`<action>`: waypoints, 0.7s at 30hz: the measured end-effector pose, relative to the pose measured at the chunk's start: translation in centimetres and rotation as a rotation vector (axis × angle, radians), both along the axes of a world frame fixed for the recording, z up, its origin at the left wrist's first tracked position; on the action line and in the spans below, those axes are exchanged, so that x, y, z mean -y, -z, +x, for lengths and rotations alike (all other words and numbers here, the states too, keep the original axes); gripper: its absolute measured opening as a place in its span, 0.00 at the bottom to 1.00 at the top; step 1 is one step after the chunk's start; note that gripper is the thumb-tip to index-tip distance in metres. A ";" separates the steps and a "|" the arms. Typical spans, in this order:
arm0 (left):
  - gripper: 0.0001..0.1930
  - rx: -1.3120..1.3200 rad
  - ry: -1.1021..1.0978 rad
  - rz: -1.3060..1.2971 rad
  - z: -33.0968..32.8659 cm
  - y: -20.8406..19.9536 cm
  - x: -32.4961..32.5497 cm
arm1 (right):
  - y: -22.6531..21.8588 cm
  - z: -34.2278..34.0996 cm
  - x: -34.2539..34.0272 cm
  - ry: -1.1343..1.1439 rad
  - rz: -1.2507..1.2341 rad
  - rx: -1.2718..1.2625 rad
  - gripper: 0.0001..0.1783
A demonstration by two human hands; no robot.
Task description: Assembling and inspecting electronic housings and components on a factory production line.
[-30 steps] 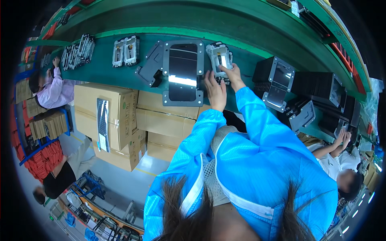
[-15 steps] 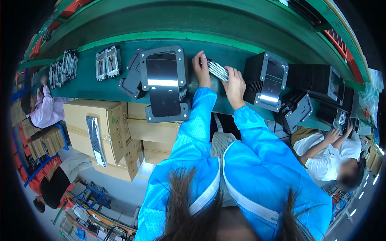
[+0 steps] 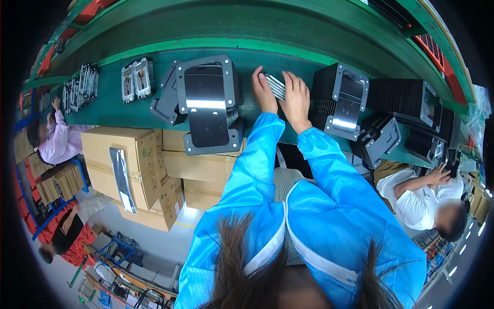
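Between my two hands, over the green bench, is a small stack of thin, silver-edged flat pieces (image 3: pixel 276 86). Its left end is held in my left hand (image 3: pixel 264 93), with the thumb and fingers closed about it. My right hand (image 3: pixel 296 100) grips the right end, its back covering part of the pieces. Just left of my hands stands a block of black frames with glossy dark phone-shaped panels (image 3: pixel 207 105). A similar black block (image 3: pixel 346 100) stands to the right of my right hand.
Metal phone frames (image 3: pixel 138 80) and a row of thin silver pieces (image 3: pixel 81 87) lie on the left of the bench (image 3: pixel 252 57). More black frames (image 3: pixel 401 103) stand at right. Cardboard boxes (image 3: pixel 128 170) are stacked below. Co-workers sit at both sides.
My right hand has turned and moved further over the stack, hiding more of it. My left hand has shifted slightly right. At far right a co-worker's hands have moved.
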State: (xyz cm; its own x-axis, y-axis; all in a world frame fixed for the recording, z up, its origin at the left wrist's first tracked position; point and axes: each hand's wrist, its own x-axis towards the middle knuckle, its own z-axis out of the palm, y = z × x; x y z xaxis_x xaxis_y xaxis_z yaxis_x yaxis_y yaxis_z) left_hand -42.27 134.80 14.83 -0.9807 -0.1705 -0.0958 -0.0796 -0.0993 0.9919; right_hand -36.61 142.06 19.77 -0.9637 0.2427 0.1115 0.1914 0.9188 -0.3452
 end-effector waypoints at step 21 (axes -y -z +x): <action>0.30 0.151 0.019 -0.020 3.5 1.9 0.9 | 0.4 -1.1 -0.4 0.079 -0.127 0.181 0.32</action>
State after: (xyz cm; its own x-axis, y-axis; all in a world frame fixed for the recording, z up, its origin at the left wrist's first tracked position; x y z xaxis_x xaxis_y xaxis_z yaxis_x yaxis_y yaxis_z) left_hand -38.81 133.91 12.94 -0.9584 -0.1553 -0.2397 -0.2302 -0.0769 0.9701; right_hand -37.75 142.50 19.39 -0.9425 0.3196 -0.0980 0.3309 0.8497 -0.4105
